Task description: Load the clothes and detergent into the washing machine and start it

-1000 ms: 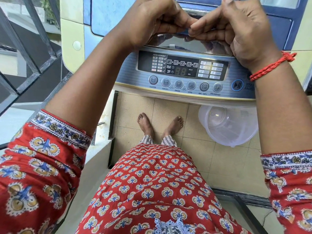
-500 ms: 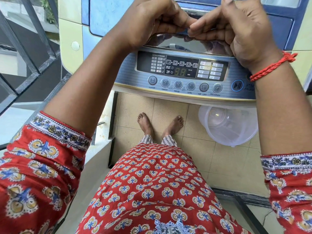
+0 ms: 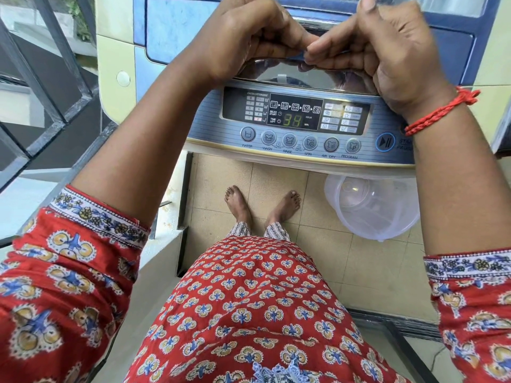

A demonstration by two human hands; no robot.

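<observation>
The top-loading washing machine [image 3: 177,31] fills the upper frame, its control panel [image 3: 298,125] lit — the display [image 3: 293,120] reads 38. A clear plastic tub [image 3: 373,208] sits on the tiled floor beside it. Above the lid, the left hand [image 3: 243,37] and right hand [image 3: 387,48] are curled, fingertips pinching together on something small — too hidden to name.

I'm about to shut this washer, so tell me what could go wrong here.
1. Both hands, left hand and right hand, grip the glossy lid's front edge; fingers could get pinched as it closes.
2. The clear plastic tub sits on the floor beside the bare feet, a possible trip hazard.
</observation>
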